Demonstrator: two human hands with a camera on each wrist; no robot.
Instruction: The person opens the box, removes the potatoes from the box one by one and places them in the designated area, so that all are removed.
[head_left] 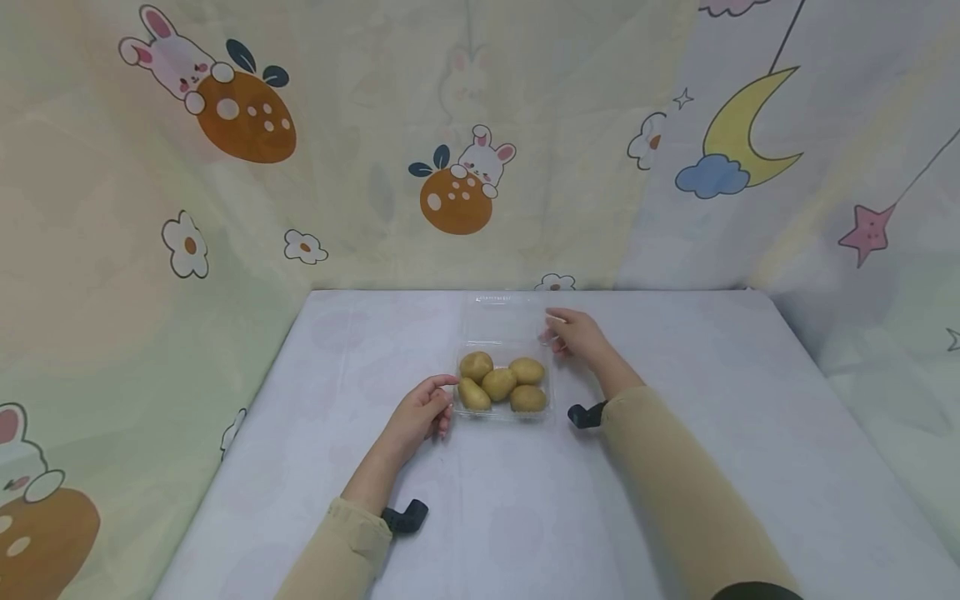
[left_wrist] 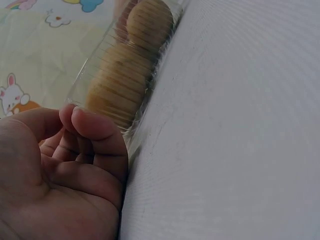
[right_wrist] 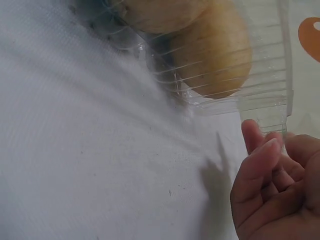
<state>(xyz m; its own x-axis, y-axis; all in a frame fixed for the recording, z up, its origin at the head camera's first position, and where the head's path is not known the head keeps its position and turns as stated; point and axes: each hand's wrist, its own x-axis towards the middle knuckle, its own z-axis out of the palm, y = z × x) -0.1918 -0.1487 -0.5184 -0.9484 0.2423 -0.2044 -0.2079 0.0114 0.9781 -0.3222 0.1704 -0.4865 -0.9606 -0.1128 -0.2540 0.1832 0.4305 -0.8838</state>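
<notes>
Between the two hands, lying on the white desk [head_left: 675,467]: a clear plastic clamshell box [head_left: 501,410] with five potatoes [head_left: 498,383] inside and its lid [head_left: 501,321] standing open toward the far side. Just right of the left hand [head_left: 417,414], sitting with its near left corner against the thumb and curled fingers [left_wrist: 95,131], which are touching the ribbed wall without plainly wrapping it; whether gripping or only steadying, cannot tell. Just left of the right hand [head_left: 578,334], rising as the open lid, its right edge being pinched between thumb and fingertips [right_wrist: 260,150]. Showing through the transparent wall close beside both hands in the wrist views: the potatoes, packed touching one another. Hanging behind the desk: a cartoon rabbit curtain [head_left: 465,179].
</notes>
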